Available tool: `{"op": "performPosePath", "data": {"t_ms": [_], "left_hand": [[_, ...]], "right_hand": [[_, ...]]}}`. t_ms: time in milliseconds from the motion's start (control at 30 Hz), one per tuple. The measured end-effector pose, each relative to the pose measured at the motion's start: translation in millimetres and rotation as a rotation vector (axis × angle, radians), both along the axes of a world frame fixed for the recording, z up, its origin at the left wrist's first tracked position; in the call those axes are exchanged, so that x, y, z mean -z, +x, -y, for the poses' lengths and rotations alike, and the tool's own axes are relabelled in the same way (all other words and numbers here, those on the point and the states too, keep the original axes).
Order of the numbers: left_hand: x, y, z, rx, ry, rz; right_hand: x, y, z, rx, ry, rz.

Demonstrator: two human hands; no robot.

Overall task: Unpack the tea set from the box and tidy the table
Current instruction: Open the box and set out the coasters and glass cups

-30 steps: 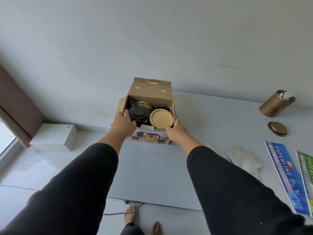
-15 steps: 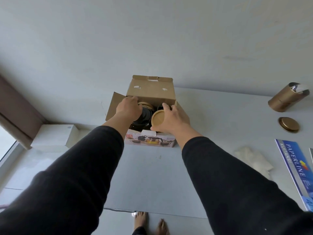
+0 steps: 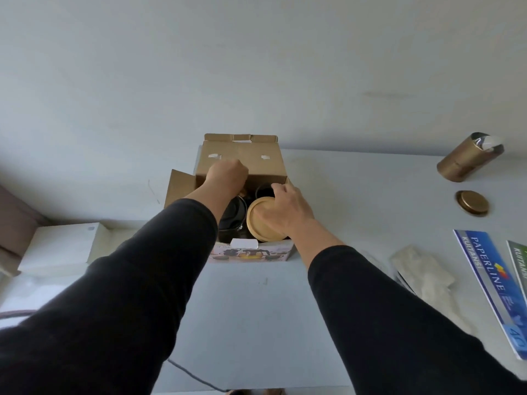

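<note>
two hands in the box, frame centre: left hand fisted, contents hidden; right hand clamps the wooden lid; lift straight up.

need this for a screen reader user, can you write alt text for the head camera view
Two hands in black sleeves reach into an open cardboard box on a grey table: the left hand is closed deep inside, the right hand grips a round wooden lid. At right lie a gold canister, its lid and Paperline booklets.
</note>
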State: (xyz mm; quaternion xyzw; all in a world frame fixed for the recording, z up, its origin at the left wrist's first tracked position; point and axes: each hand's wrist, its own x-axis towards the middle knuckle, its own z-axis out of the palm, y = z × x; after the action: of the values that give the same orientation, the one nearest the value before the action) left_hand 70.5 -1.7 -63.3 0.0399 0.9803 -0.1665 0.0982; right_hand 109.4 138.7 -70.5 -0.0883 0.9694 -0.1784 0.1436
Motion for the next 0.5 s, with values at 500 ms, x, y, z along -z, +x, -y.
{"op": "performPosePath", "data": {"t_ms": [500], "left_hand": [[-4, -12, -19, 0.111, -0.108, 0.144]], "right_hand": [[9, 3, 4, -0.102, 0.224, 0.089]]}}
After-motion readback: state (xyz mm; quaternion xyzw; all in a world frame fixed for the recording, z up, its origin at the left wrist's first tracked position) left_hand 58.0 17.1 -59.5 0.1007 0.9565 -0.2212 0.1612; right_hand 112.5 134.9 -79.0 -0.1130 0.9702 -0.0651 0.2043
